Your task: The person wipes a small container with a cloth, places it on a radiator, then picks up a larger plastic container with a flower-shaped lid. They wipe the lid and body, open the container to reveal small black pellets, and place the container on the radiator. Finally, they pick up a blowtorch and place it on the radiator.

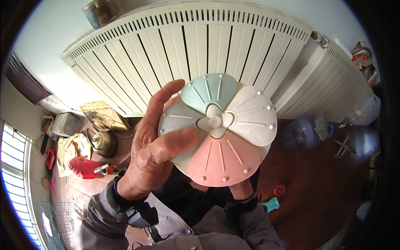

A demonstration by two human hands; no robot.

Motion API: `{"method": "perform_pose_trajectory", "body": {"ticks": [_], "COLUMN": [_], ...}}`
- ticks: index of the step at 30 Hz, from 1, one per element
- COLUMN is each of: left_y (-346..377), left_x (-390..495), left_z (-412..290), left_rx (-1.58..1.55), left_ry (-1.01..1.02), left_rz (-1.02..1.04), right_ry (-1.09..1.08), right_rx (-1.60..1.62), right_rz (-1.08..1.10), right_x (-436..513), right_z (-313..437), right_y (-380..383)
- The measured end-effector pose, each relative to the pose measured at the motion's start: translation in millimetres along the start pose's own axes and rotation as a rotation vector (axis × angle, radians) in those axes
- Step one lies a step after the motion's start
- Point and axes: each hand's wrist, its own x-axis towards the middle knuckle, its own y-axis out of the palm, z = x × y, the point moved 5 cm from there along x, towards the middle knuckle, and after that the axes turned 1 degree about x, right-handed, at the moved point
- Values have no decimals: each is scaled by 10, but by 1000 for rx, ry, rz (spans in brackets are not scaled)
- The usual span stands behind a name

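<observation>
A round plastic piece with flower-like petals [223, 159] is held up in front of me, its decorated face toward the camera. Its petals are light blue, white, grey and pink, with raised ribs and small bumps, and a small off-white flower with a round knob marks the centre. My left hand [156, 137] grips its left side, thumb over the grey petal and fingers at the edge and behind. Of my right hand [240, 189], only the wrist area shows below the lower right edge; its fingers are hidden behind the piece.
A cream radiator [193, 50] spans the wall ahead. On the floor at left are a metal kettle [104, 143], a red thermos flask [86, 167] and a wire cage [61, 223]. A large clear water bottle [298, 132] lies at right, near a red reel [279, 190].
</observation>
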Motion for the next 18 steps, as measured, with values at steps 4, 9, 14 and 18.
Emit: {"method": "perform_pose_trajectory", "body": {"ticks": [4,9,14,18], "left_y": [-155,-168,-112,-50], "left_x": [34,-101,-231,-285], "left_z": [89,19,-66,-100], "left_rx": [86,578,952,1069], "left_ry": [27,452,619,637], "left_rz": [50,134,291,297], "right_ry": [-37,-56,-72,-73], "right_rx": [-54,-77,-103,-109], "right_rz": [33,54,80,76], "right_x": [40,-39,-20,-44], "right_z": [44,101,133,138], "right_y": [20,-7,-1,-14]}}
